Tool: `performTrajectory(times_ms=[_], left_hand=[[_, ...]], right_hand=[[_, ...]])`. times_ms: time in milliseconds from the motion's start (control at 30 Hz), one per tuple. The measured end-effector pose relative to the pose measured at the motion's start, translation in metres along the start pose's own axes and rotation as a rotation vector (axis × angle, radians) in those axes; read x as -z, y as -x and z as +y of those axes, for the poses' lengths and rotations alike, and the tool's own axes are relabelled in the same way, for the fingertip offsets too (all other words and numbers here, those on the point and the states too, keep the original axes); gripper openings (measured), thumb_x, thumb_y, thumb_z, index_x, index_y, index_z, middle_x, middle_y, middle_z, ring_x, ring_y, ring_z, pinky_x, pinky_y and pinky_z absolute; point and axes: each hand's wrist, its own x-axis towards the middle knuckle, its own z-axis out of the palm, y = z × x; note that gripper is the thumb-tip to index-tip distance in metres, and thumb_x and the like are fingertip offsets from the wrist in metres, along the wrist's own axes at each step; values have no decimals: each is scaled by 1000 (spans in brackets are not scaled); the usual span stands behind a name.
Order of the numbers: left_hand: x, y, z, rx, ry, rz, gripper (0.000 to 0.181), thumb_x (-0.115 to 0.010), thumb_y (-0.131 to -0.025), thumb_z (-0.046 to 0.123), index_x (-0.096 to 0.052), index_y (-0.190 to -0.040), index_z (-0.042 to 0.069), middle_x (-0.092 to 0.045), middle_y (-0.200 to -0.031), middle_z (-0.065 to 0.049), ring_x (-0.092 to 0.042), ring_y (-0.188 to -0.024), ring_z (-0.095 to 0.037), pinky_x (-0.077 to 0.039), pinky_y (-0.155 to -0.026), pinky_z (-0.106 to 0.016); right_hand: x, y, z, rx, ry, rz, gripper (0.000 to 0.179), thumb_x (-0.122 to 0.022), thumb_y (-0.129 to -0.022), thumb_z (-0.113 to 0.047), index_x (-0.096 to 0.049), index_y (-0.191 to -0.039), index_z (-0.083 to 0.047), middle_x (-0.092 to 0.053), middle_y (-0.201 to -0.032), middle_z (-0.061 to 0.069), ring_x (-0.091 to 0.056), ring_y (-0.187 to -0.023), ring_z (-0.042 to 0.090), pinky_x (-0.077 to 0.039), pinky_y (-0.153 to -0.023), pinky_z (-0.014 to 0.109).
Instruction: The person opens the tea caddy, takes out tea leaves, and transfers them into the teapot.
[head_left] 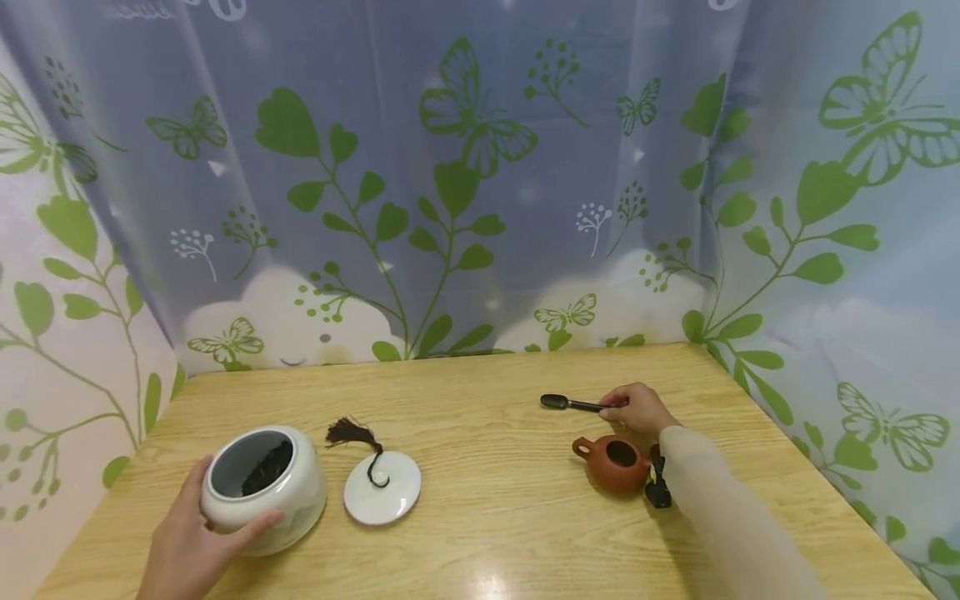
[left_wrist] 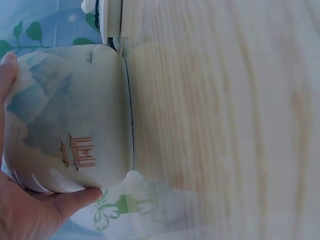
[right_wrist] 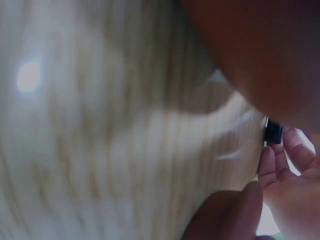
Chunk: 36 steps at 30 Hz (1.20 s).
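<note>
My left hand (head_left: 198, 533) grips a white ceramic jar (head_left: 288, 512) by its side, thumb across the front and fingers round the far side. Dark tea leaves (head_left: 268, 468) lie inside the jar, whose mouth tips toward me. A painted landscape with a small red pavilion (left_wrist: 82, 151) decorates its wall in the left wrist view. Over at the right, my right hand (head_left: 637, 408) pinches the dark handle of a tea scoop (head_left: 555, 402), its black bowl pointing left. Below that hand sits a reddish-brown clay teapot (head_left: 611, 475) without its lid, large and blurred in the right wrist view.
Beside the jar lies a white lid (head_left: 384, 492) with a dark tassel (head_left: 351, 432). A small black object (head_left: 657, 492) is next to the teapot, under my right sleeve (head_left: 720, 500). Patterned curtains (head_left: 480, 208) border the wooden table (head_left: 480, 425) at the back and sides.
</note>
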Motion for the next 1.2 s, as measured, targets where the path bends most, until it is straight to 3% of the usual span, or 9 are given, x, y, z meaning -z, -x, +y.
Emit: performTrajectory(times_ms=[333, 600, 1000, 1200], left_hand=[[2, 0, 1, 43, -10, -24, 118, -86, -68, 42, -14, -152, 1, -40, -138, -36, -41, -119, -57, -37, -90, -67], [2, 1, 2, 21, -7, -12, 115, -86, -68, 40, -17, -151, 0, -42, -136, -35, -42, -118, -56, -38, -89, -66], [0, 1, 2, -27, 17, 12, 112, -88, -66, 36, -22, -150, 1, -46, -133, -33, -45, -116, -53, -39, -88, -63], [0, 1, 2, -47, 33, 20, 112, -88, -66, 35, -22, -150, 1, -47, -132, -32, -45, -117, -52, -39, -89, -63]], right_hand=[[9, 5, -11, 5, 21, 16, 17, -70, -87, -10, -72, -97, 3, -71, -91, 14, -63, -85, 25, -53, -78, 41], [25, 4, -31, 32, -28, 42, 21, -66, -91, -11, -69, -104, 6, -71, -93, 17, -66, -83, 27, -55, -74, 41], [28, -1, -83, 59, -238, 46, 31, -64, -94, -21, -66, -117, 0, -65, -116, 21, -64, -100, 30, -53, -88, 46], [18, -4, -115, 70, -297, -1, 34, -64, -93, -27, -66, -120, -6, -68, -110, 14, -63, -102, 28, -51, -92, 46]])
